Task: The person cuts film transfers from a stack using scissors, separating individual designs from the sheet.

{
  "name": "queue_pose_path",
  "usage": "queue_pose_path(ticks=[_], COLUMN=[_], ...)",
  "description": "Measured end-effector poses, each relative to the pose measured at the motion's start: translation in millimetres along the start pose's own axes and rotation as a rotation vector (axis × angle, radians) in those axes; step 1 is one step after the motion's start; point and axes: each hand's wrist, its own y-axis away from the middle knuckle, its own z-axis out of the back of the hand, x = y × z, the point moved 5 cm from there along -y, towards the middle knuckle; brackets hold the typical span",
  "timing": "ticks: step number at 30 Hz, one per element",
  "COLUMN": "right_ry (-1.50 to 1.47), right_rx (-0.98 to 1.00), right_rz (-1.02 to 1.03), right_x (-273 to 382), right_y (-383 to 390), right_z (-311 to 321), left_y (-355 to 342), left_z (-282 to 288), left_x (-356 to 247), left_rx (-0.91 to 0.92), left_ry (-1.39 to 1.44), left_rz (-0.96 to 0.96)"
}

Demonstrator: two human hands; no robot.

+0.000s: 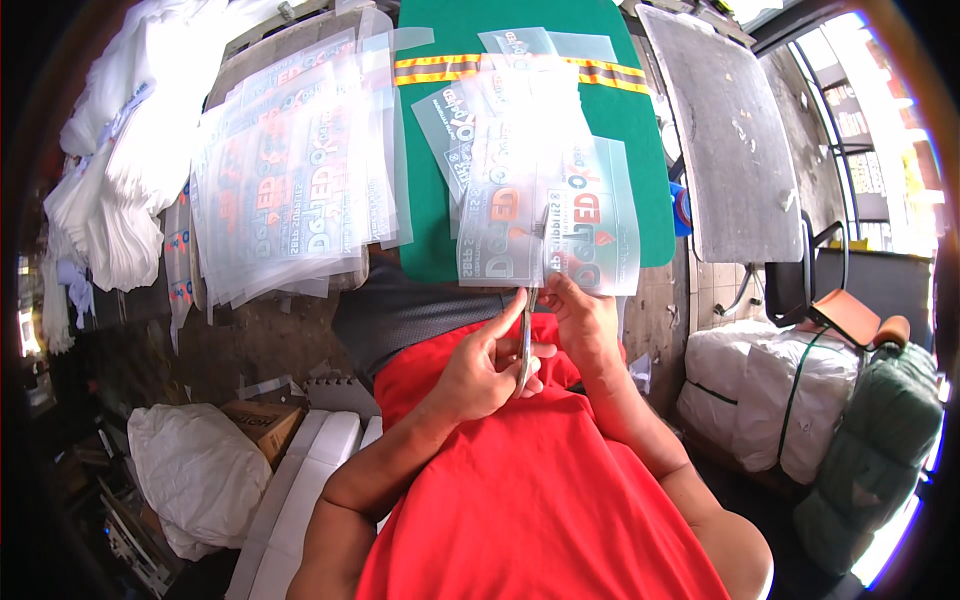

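My left hand (492, 368) is closed on metal scissors (525, 345), held upright with the blades at the front edge of the printed translucent sheets. My right hand (583, 322) pinches the lower edge of a translucent sheet (600, 220) beside the scissors. Overlapping sheets with red and white print (500, 230) lie on a green board (425, 255), crossed by a yellow, orange and grey striped band (620, 77). Left of it, a large pile of similar sheets (290, 170) rests on a worn board.
Heaped white fabric (125, 200) hangs at upper left. A bare grey board (720, 130) stands at right, near a black chair (780, 290). Wrapped white bales (760, 390) and a green one (865, 450) sit at right; a white sack (195, 480) and carton (260, 425) at lower left.
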Motion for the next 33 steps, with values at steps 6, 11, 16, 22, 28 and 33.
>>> queue_pose_path(ticks=[6, 11, 16, 22, 28, 33], right_ry=[0.087, 0.213, 0.25, 0.177, 0.24, 0.215], right_rx=[-0.025, -0.045, -0.047, -0.015, -0.041, 0.011], right_rz=[0.05, 0.07, 0.026, 0.007, -0.027, 0.008], right_x=[-0.2, 5.8, 9.8, -0.8, -5.1, -0.2], right_y=[4.4, 7.9, 8.9, 16.6, 19.8, 32.7], right_z=[0.5, -2.5, 1.9, 5.7, 18.3, 9.1], left_y=[-1.2, -4.3, -7.4, -16.1, -36.1, -59.6], left_z=[-8.8, -11.5, -11.3, -7.9, 0.7, 9.5], left_x=[-0.8, -0.8, 0.8, 0.9, -5.5, -16.9], left_rx=[-0.001, -0.008, 0.011, -0.034, -0.037, -0.029], left_ry=[0.122, 0.157, 0.153, 0.19, 0.141, 0.138], left_rz=[-0.016, 0.021, 0.004, 0.011, 0.038, -0.073])
